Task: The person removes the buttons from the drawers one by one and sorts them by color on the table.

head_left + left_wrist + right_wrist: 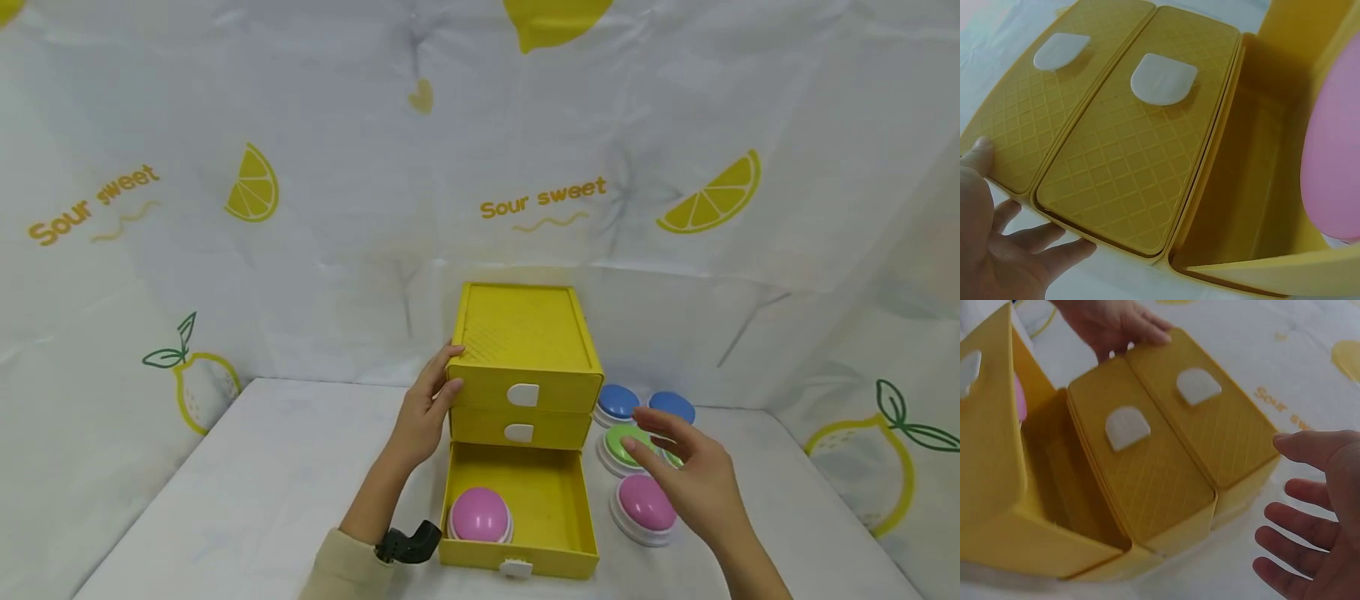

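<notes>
A yellow drawer box (525, 329) with three stacked drawers stands upright, its bottom drawer (555, 500) pulled out. Inside that drawer, at the left, sits a pink dome button (480, 515) on a white base. My left hand (423, 412) grips the box's upper left side, thumb on the front face and fingers along the side wall. Over the dome buttons right of the box, my right hand (693, 471) hovers with fingers spread and nothing held. Closest to it are a second pink dome button (647, 504) and a green dome button (624, 444).
Two blue dome buttons, one (618, 401) beside the box and another (671, 407) farther right, stand behind the green ones. A second green button (672, 458) is mostly hidden by my right hand. Lemon-printed white cloth (360, 250) hangs behind the white tabletop (247, 492).
</notes>
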Demonstrator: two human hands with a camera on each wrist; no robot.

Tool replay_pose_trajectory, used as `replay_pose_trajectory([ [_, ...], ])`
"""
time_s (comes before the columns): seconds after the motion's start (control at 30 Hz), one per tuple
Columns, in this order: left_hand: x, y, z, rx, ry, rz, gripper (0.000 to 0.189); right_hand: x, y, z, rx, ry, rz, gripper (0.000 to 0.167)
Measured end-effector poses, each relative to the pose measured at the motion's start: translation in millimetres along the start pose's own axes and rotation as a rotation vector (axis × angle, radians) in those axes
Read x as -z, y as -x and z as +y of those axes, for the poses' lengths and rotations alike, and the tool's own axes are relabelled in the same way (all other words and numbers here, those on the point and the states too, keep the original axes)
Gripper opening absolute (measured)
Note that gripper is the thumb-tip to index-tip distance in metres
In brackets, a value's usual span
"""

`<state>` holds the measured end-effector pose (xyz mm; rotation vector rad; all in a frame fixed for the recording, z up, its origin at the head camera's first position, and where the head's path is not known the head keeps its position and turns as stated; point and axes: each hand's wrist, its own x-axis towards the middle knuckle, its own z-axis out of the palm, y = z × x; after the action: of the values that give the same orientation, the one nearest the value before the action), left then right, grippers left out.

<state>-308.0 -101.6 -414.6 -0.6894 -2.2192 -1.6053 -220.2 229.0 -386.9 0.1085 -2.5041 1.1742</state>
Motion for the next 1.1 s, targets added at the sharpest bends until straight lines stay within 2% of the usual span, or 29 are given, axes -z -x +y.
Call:
replay_pose_trajectory([
  [0.1, -0.6, 0.1, 0.2, 0.004, -0.005, 0.003, 0.042, -6.2, 2.3, -23.5, 0.052, -0.041, -0.073, 0.041],
  [0.27, -0.2, 0.1, -0.4, 0.009, -0.011, 0.002, 0.042, -21.3, 1.0, -49.2, 0.136, -0.146, -0.162, 0.037],
  [0.47, -0.7, 0.9, -0.5, 0.027, -0.003, -0.002, 0.042, -46.8, -0.2, -64.3, 0.107, -0.243, -0.254, 0.036],
  [0.67, -0.3, 0.6, 0.1, 0.026, -0.011, -0.002, 0.042, -73.2, 0.2, -61.2, 0.040, -0.292, -0.383, 0.039],
  [0.93, -0.1, -0.2, -0.5, 0.003, -0.018, 0.001, 0.041, -104.9, -0.2, -43.9, 0.045, -0.290, -0.488, 0.041],
  [1.1, -0.2, 0.0, -0.7, 0.013, -0.014, 0.003, 0.041, -120.3, 0.5, -37.2, 0.040, -0.261, -0.584, 0.044],
])
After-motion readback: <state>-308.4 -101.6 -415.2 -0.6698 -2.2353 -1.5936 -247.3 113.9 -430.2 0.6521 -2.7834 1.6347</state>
